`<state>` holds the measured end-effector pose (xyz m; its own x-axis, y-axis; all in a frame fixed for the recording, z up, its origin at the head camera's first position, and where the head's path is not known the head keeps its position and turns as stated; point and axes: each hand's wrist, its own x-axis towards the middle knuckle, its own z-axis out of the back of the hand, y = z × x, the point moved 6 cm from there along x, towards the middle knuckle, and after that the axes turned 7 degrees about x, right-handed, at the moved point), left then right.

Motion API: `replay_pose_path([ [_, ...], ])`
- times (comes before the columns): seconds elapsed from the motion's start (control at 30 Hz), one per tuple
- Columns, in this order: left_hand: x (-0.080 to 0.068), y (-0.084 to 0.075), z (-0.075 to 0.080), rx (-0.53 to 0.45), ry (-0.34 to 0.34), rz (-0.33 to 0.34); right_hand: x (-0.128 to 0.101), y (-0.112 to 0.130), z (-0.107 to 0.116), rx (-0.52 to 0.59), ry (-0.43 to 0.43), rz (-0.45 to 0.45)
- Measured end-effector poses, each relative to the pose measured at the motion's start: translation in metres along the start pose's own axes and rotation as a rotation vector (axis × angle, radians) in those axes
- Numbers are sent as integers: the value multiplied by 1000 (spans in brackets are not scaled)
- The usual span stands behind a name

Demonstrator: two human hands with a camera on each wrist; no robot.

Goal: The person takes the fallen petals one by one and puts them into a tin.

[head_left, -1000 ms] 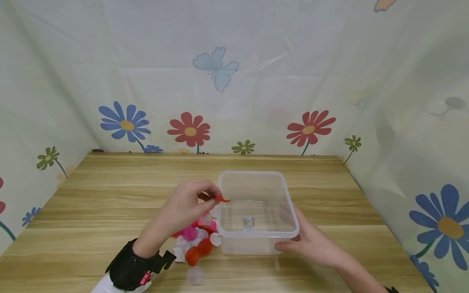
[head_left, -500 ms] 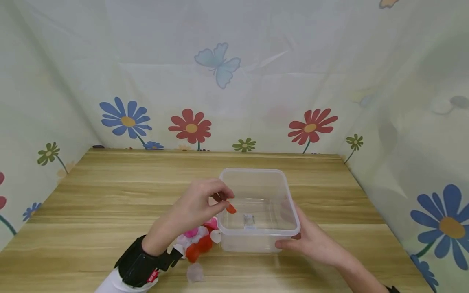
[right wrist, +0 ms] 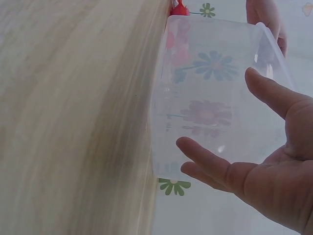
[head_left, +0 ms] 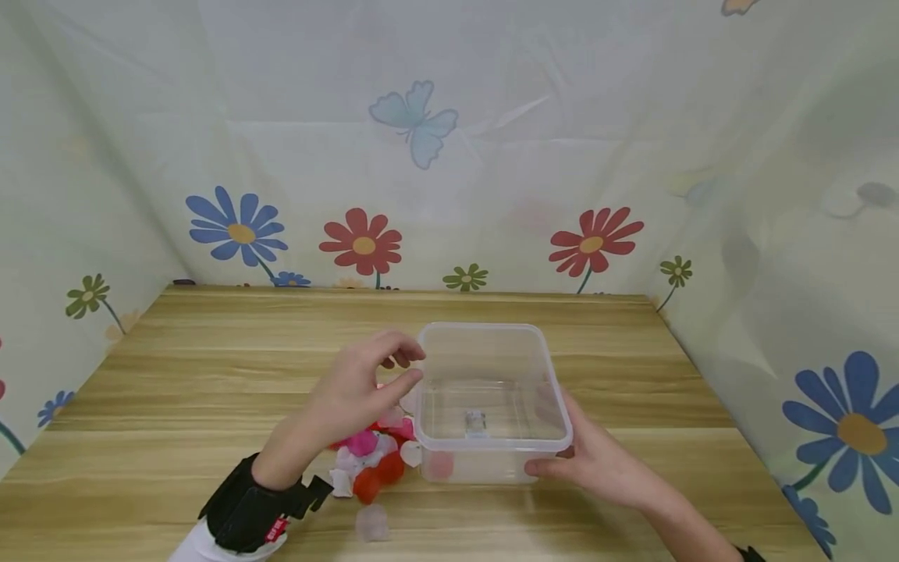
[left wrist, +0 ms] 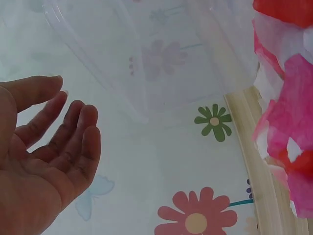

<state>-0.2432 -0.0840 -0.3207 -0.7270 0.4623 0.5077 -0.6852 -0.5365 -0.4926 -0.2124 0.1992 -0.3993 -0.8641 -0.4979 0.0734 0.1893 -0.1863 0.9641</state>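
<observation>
A clear plastic box without a lid stands on the table. My right hand holds its near right corner, thumb on the front wall and fingers along the right side. Just outside the left rim is my left hand, thumb and fingers apart with nothing between them; the left wrist view shows the bare palm and loosely bent fingers. One red petal shows pale through the lower front wall of the box. Beside the box lies a pile of artificial petals in red, pink and white, partly covered by my left hand.
A pale single petal lies apart, nearer the front. The wood-grain table ends at a flower-printed curtain at the back and sides. A small label shows on the box floor.
My left hand moved over the box with a red petal, let it go inside, then drew back left with its fingers parted. My right hand kept its place on the box.
</observation>
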Motion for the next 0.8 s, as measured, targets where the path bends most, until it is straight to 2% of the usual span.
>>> replay_pose_path([
  [0.17,-4,11,6,47,-12,39,1,-2,0,19,9,7],
  [0.33,-9,25,8,72,10,116,-1,-1,0,17,-4,-1],
  [0.6,-16,71,0,150,130,313,1,1,0,9,3,-4],
  [0.8,-22,91,-6,178,218,385,1,1,-1,26,14,-3],
])
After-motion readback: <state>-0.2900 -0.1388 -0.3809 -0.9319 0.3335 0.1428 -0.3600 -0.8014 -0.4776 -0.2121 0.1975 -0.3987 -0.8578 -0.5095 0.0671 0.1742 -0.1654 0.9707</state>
